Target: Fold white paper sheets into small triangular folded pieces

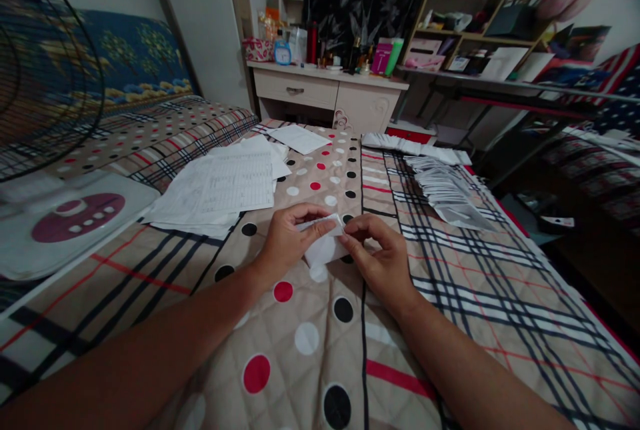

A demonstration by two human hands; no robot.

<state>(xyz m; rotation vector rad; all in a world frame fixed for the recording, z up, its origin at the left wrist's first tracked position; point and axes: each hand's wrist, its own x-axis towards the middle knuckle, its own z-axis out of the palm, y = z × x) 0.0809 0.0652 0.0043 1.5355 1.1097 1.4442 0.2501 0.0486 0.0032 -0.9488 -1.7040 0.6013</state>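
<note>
Head view: paper slip (325, 248) held over quilt (280, 377); dresser (327, 93) behind.

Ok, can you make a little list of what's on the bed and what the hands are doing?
place: quilted bed cover with dots and checks
left hand: the left hand pinches the small white paper near its top edge
right hand: the right hand pinches the same paper from the other side
left of the hands: printed sheets in a loose pile
right of the hands: white slips overlapping in a row
far left: fan base
back: desk crowded with bottles and boxes
</note>
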